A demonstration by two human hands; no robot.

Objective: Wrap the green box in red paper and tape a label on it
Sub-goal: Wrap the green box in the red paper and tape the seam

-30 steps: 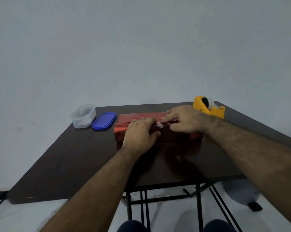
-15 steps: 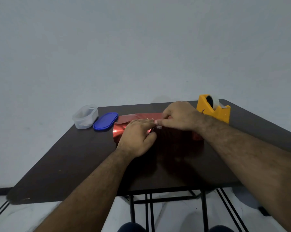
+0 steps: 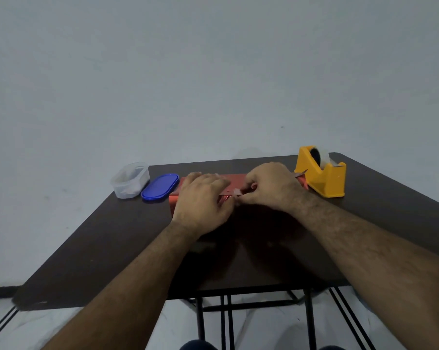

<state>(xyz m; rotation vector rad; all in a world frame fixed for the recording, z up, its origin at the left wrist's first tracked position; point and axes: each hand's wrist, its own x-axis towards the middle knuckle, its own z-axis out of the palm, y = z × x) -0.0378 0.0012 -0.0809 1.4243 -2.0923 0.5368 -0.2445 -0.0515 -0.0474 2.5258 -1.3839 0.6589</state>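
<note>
Two hands (image 3: 234,195), one red-wrapped box (image 3: 234,178), one tape dispenser (image 3: 320,173), one clear tub (image 3: 129,180), one blue lid (image 3: 159,186).

left hand (image 3: 203,200) flat, right hand (image 3: 270,189) pinching

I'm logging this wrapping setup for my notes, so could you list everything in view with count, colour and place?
Wrapped box: one, red paper, table centre, under both hands.
Piece of tape: one, clear, on the box between the hands.
Tape dispenser: one, yellow, right of the box.
Lid: one, blue, left of the box.
Container: one, clear plastic, left of the lid.
Table: one, dark brown.
Left hand: presses on the box.
Right hand: pinches the tape.
</note>
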